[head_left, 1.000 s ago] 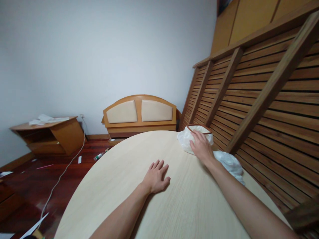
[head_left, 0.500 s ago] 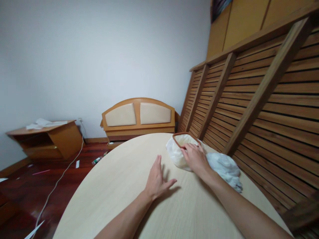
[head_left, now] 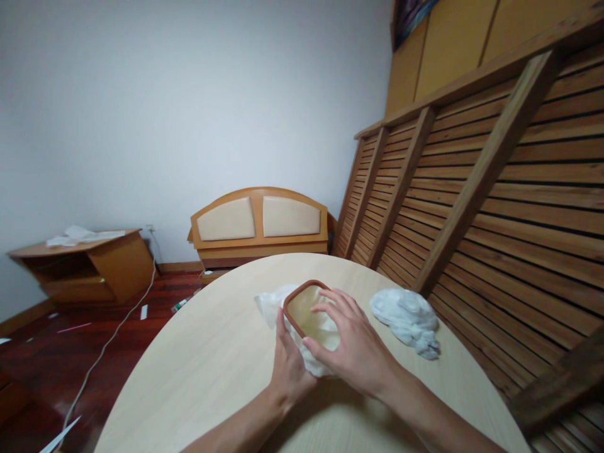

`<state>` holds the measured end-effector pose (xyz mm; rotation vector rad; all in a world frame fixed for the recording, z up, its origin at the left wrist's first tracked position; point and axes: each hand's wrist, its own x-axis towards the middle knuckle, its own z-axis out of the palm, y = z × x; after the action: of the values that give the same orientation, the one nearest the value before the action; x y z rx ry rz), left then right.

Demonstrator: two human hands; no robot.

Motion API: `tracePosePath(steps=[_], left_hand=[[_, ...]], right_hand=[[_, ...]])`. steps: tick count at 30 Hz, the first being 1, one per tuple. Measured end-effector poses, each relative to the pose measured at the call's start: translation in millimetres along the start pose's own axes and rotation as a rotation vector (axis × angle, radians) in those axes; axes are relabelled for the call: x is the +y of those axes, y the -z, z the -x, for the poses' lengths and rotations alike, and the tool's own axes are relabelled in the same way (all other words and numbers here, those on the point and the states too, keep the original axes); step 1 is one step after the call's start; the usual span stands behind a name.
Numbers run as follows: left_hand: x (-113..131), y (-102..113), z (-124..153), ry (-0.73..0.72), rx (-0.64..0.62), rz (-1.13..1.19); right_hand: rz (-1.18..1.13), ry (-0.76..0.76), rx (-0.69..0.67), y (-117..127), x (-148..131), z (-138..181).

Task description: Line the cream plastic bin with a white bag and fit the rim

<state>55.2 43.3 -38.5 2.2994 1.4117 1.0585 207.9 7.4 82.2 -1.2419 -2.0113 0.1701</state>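
Note:
A small bin (head_left: 293, 301) with a brown rim and a thin white plastic bag (head_left: 271, 303) about it stands tilted in front of me. My left hand (head_left: 289, 365) holds its left side, thumb up by the rim, the other fingers hidden beneath. Over the right part of the opening is my right hand (head_left: 346, 336). Its fingers are apart and curved above the mouth, while the thumb tip lies at the near rim. Part of the right rim is hidden by this hand. To the right lies a crumpled white bundle (head_left: 408, 318), touched by neither hand.
Everything rests on a round pale wooden table (head_left: 189, 377). Beyond it stands a headboard (head_left: 259, 214). A slatted wooden frame (head_left: 472, 239) leans along the right. On the left are a low cabinet (head_left: 113, 264) and a white cable (head_left: 116, 333) on the floor.
The bin with its bag has moved left and nearer, from the table's far right to the middle. My left hand has gone from free to holding it. My right hand's fingers have spread.

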Motion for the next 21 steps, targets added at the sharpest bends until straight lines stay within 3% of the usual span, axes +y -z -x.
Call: tracePosePath(steps=[6,10,15,21], left_hand=[[-3.8,17.0,35.0,-0.165,0.051,-0.097],[-4.0,34.0,49.7,-0.286,0.168,-0.120],[4.5,41.3,49.8,-0.420,0.364,-0.070],[9.7,43.0,45.5,-0.478,0.417,-0.098]], right_hand=[[0.016,-0.129,-0.096,-10.8,-4.5,13.4],[-0.032,-0.121,-0.036,-20.1,-19.1,24.4],[-0.076,-0.117,0.028,-21.4,-32.7,26.4],[-0.101,-0.115,0.029,-20.4,-29.7,28.1]])
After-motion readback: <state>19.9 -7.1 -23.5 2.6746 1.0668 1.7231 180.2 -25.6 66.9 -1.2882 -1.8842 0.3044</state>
